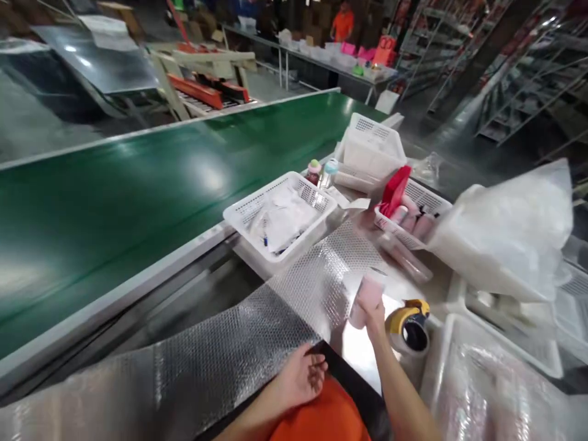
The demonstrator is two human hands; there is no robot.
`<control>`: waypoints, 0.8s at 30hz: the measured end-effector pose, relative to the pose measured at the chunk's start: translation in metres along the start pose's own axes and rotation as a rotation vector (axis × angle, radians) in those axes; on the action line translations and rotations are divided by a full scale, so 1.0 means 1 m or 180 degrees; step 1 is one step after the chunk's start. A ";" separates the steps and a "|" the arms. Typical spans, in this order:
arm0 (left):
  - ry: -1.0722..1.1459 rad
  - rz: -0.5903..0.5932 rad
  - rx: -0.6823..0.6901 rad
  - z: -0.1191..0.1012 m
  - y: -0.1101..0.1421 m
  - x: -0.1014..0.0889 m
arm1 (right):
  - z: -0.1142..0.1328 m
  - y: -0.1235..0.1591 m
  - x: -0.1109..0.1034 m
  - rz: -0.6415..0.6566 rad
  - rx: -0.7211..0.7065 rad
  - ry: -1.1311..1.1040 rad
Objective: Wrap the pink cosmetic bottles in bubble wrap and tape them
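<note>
My right hand (373,320) is closed round a small pink cylinder (366,296) and holds it on a long strip of clear bubble wrap (275,318) that runs across the steel worktop. My left hand (303,375) rests at the near edge of that strip, fingers loosely curled on the wrap. A yellow tape dispenser (408,327) stands just right of my right hand.
A green conveyor belt (138,177) runs along the left. White baskets hold plastic bags (280,220) and pink tubes with a red item (404,211); another stands upside down (372,147). A large clear bag (509,233) lies right. A person in orange (342,23) stands far back.
</note>
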State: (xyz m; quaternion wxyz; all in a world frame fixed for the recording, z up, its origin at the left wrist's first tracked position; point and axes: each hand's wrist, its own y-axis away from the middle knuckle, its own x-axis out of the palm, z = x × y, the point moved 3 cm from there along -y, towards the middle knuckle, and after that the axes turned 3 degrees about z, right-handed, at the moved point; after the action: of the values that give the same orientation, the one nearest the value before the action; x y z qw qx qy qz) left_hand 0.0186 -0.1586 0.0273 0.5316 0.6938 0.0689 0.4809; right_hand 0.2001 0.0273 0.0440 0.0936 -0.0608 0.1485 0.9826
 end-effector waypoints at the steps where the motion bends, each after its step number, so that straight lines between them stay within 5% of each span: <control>1: -0.0611 0.0120 0.0241 -0.010 0.000 0.006 | -0.008 -0.006 0.001 -0.0051 0.0176 0.0225; 3: -0.2138 0.0011 0.1151 -0.042 -0.002 0.022 | -0.021 -0.015 0.000 -0.0063 0.0467 0.0491; 6: -0.4740 -0.0929 0.2634 -0.102 -0.015 0.048 | -0.030 -0.027 -0.008 0.0008 0.0615 0.0609; 8: -0.6118 -0.1472 0.2526 -0.132 -0.037 0.052 | -0.028 -0.036 -0.016 0.0052 0.0717 0.0806; 10: -0.6900 -0.1746 0.1892 -0.149 -0.059 0.044 | -0.021 -0.046 -0.023 0.0062 0.0781 0.1103; 14: -0.7209 -0.1957 0.1491 -0.155 -0.079 0.028 | 0.007 -0.065 -0.017 0.0225 0.0524 0.2242; 19: -0.7100 -0.2140 0.1383 -0.150 -0.081 0.031 | 0.030 -0.079 0.043 0.0726 -0.0199 0.3643; 24: -0.7090 -0.2226 0.1347 -0.152 -0.086 0.031 | 0.013 -0.076 0.092 0.1025 -0.0552 0.4009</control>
State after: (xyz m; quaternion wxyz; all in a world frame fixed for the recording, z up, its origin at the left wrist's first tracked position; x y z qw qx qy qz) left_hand -0.0421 -0.0017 -0.0276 0.2760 0.7478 -0.1677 -0.5801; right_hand 0.1244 0.1175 0.0218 -0.1648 -0.6089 0.1025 0.7692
